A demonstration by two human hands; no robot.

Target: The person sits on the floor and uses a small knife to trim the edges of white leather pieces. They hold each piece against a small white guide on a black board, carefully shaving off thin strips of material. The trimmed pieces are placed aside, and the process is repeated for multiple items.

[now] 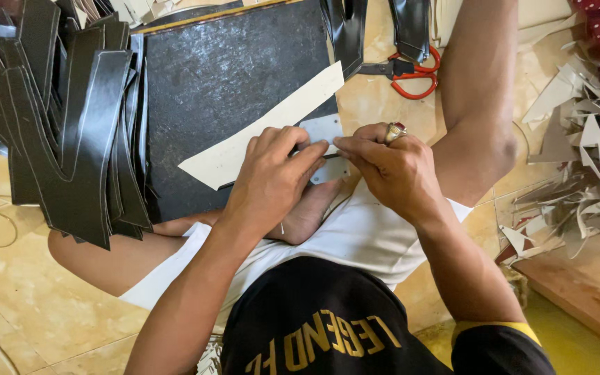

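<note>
Fingers (300, 149) hide template (322, 128) — tool unseen.

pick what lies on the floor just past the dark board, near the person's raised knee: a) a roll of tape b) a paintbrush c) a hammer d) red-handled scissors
d: a pair of red-handled scissors lies on the tan floor tiles beside the dark board, above the right hand.
</note>
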